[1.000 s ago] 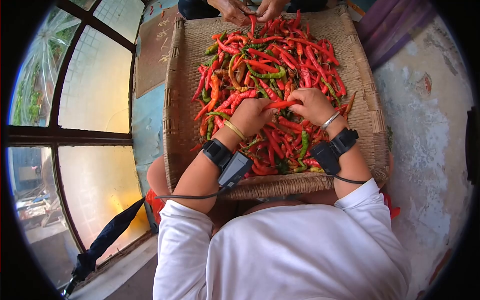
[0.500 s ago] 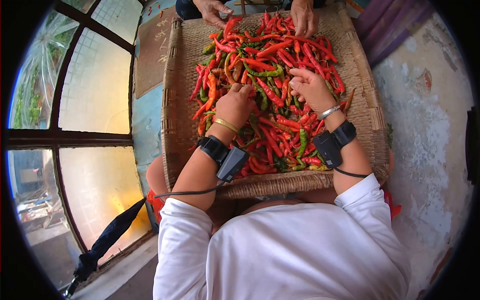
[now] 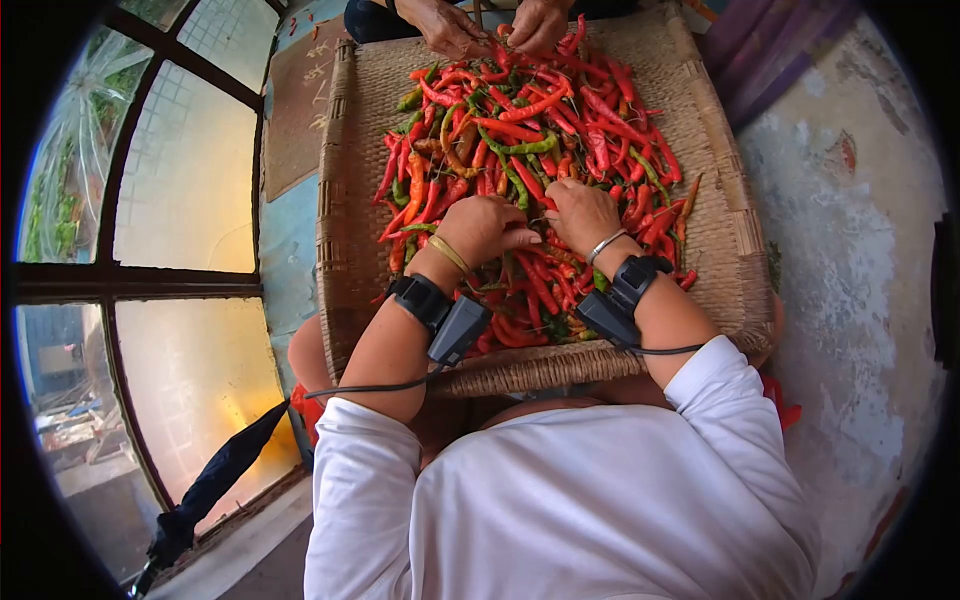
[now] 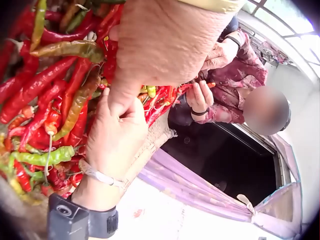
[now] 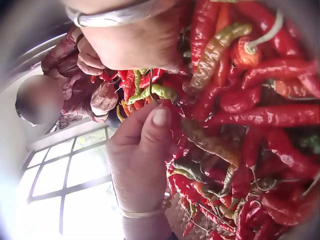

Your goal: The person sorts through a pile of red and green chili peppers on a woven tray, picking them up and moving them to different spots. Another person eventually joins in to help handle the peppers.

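Many red peppers (image 3: pixel 600 150), with some green ones, lie heaped on a woven tray. My left hand (image 3: pixel 475 228), wearing a gold bracelet, is low over the heap; in the right wrist view the thumb and fingers of the left hand (image 5: pixel 142 160) pinch a red pepper (image 5: pixel 171 116) near its stem. Close beside it is my right hand (image 3: pixel 586 215), with a silver bracelet and bent fingers. The left wrist view has the right hand (image 4: pixel 115 135) against the left hand (image 4: pixel 160 45); what its fingertips touch is hidden.
The woven tray (image 3: pixel 335 200) has a raised rim. Across it another person's hands (image 3: pixel 450 28) are at the far peppers. A window (image 3: pixel 185 160) and a folded umbrella (image 3: pixel 215 475) stand at the left, a wall (image 3: pixel 850 260) at the right.
A red pepper stretched between my hands a second ago; they then parted and now meet again lower over the heap. The other person's hands have come back together.
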The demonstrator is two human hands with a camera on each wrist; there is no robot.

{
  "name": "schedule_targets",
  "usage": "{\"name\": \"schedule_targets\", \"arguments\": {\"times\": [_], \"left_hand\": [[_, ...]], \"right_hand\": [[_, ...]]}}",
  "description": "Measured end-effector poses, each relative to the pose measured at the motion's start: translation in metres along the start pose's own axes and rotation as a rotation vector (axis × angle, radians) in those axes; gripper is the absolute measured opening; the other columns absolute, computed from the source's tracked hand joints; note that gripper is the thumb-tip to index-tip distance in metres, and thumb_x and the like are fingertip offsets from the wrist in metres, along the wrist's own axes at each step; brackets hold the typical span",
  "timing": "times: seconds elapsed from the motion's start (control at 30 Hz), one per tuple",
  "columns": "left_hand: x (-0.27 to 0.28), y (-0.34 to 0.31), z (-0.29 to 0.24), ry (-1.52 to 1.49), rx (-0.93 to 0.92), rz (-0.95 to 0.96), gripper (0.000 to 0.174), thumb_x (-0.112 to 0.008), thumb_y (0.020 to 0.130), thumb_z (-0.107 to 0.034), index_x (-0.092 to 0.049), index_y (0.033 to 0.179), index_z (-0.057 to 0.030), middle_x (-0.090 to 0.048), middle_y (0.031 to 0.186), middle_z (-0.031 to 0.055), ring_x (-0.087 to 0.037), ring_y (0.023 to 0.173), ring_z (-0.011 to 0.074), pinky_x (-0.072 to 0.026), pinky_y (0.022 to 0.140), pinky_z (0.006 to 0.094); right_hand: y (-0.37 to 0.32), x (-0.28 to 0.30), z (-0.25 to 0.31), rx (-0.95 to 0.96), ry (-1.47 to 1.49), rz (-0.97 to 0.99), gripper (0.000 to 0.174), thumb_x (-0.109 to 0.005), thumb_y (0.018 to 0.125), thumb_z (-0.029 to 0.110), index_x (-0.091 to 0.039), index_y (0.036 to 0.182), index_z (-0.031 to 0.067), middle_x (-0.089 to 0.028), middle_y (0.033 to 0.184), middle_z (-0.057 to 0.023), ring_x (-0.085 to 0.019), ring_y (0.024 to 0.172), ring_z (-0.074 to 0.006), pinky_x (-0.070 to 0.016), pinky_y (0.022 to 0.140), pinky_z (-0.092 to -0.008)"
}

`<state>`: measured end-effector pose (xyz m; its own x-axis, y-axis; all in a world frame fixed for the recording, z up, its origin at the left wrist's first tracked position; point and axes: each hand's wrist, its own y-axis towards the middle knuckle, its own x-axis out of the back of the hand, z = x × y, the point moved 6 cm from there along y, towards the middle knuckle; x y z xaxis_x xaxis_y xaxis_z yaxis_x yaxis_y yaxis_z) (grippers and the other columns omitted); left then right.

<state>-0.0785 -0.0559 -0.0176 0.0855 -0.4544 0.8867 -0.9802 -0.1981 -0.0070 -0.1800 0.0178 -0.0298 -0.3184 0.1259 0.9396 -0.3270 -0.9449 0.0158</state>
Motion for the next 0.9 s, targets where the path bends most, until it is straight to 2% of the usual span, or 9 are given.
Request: {"name": "schedule_targets", "arguments": {"times": [0.07, 0.13, 0.3, 0.43, 0.57, 0.7, 0.73, 0.83, 0.9], "left_hand": [[-0.001, -0.001, 0.003, -0.016, 0.078, 0.045, 0.022, -0.061, 0.075, -0.024, -0.061, 0.092, -0.009, -0.059, 0.086, 0.0092, -0.058, 0.072, 0.0271, -0.0465, 0.061, 0.036], [0.024, -0.008, 0.001, -0.071, 0.067, -0.44, 0.026, -0.06, 0.075, -0.027, -0.058, 0.096, -0.0109, -0.058, 0.088, 0.0085, -0.058, 0.068, 0.0277, -0.0472, 0.057, 0.0378], [0.049, -0.01, -0.016, 0.003, 0.016, -0.63, 0.024, -0.059, 0.076, -0.021, -0.057, 0.097, -0.0107, -0.058, 0.088, 0.0087, -0.059, 0.069, 0.0273, -0.0483, 0.057, 0.0357], [0.026, -0.005, -0.002, 0.043, 0.034, -0.394, 0.019, -0.058, 0.076, -0.023, -0.059, 0.09, -0.0117, -0.06, 0.079, 0.0065, -0.059, 0.066, 0.0264, -0.048, 0.056, 0.0357], [0.019, -0.004, 0.009, 0.04, 0.131, -0.242, 0.017, -0.058, 0.076, -0.022, -0.06, 0.085, -0.0073, -0.06, 0.077, 0.0091, -0.058, 0.065, 0.0281, -0.0462, 0.058, 0.0378], [0.006, -0.001, 0.006, -0.05, 0.095, -0.023, 0.018, -0.058, 0.076, -0.022, -0.061, 0.084, -0.0063, -0.06, 0.077, 0.0094, -0.058, 0.069, 0.0285, -0.046, 0.061, 0.038], [-0.001, -0.002, 0.006, -0.039, 0.056, 0.01, 0.019, -0.058, 0.075, -0.023, -0.061, 0.085, -0.0063, -0.059, 0.077, 0.01, -0.057, 0.072, 0.0288, -0.0457, 0.064, 0.038], [-0.003, -0.003, 0.0, -0.045, 0.022, 0.069, 0.021, -0.058, 0.075, -0.023, -0.061, 0.087, -0.0062, -0.059, 0.079, 0.0113, -0.056, 0.078, 0.0293, -0.045, 0.068, 0.038], [-0.003, -0.005, 0.0, -0.06, 0.029, 0.095, 0.021, -0.058, 0.075, -0.023, -0.061, 0.088, -0.0061, -0.058, 0.08, 0.012, -0.056, 0.08, 0.0294, -0.0446, 0.069, 0.038]], "right_hand": [[0.001, 0.007, -0.002, -0.024, 0.066, -0.047, 0.017, -0.06, 0.071, 0.017, -0.054, 0.081, 0.0044, -0.057, 0.085, -0.0125, -0.057, 0.076, -0.0307, -0.0461, 0.067, -0.0401], [0.001, 0.017, -0.002, -0.049, 0.133, -0.089, 0.015, -0.058, 0.071, 0.016, -0.055, 0.08, 0.0046, -0.057, 0.083, -0.0126, -0.057, 0.075, -0.0308, -0.0459, 0.066, -0.0403], [0.0, 0.042, 0.01, 0.035, 0.397, -0.107, 0.015, -0.057, 0.071, 0.016, -0.06, 0.081, 0.0044, -0.059, 0.073, -0.0125, -0.058, 0.068, -0.028, -0.0463, 0.062, -0.0369], [0.002, 0.05, -0.001, 0.052, 0.715, -0.119, 0.016, -0.057, 0.074, 0.015, -0.062, 0.082, 0.0029, -0.061, 0.068, -0.0083, -0.058, 0.06, -0.0164, -0.0456, 0.057, -0.0281], [-0.001, 0.058, -0.03, -0.237, 1.018, 0.068, 0.017, -0.053, 0.078, 0.015, -0.061, 0.085, 0.0014, -0.055, 0.062, -0.0005, -0.051, 0.053, -0.0048, -0.0416, 0.047, -0.0189], [-0.003, 0.044, -0.047, -0.334, 0.796, 0.311, 0.02, -0.052, 0.082, 0.014, -0.057, 0.096, 0.0012, -0.056, 0.069, 0.0004, -0.052, 0.055, -0.0035, -0.0427, 0.047, -0.0161], [-0.003, 0.042, -0.047, -0.335, 0.794, 0.311, 0.02, -0.052, 0.082, 0.014, -0.057, 0.096, 0.0012, -0.056, 0.069, 0.0004, -0.052, 0.055, -0.0035, -0.0427, 0.047, -0.0161], [0.004, 0.059, -0.03, -0.196, 1.72, -0.093, 0.058, -0.06, 0.08, 0.028, -0.036, 0.123, -0.0029, -0.058, 0.093, -0.0081, -0.056, 0.077, -0.0106, -0.0449, 0.058, -0.0212], [0.007, 0.051, -0.036, -0.218, 1.562, -0.102, 0.059, -0.06, 0.08, 0.027, -0.035, 0.124, -0.0028, -0.057, 0.096, -0.0091, -0.055, 0.08, -0.0113, -0.0451, 0.059, -0.0224]]}}
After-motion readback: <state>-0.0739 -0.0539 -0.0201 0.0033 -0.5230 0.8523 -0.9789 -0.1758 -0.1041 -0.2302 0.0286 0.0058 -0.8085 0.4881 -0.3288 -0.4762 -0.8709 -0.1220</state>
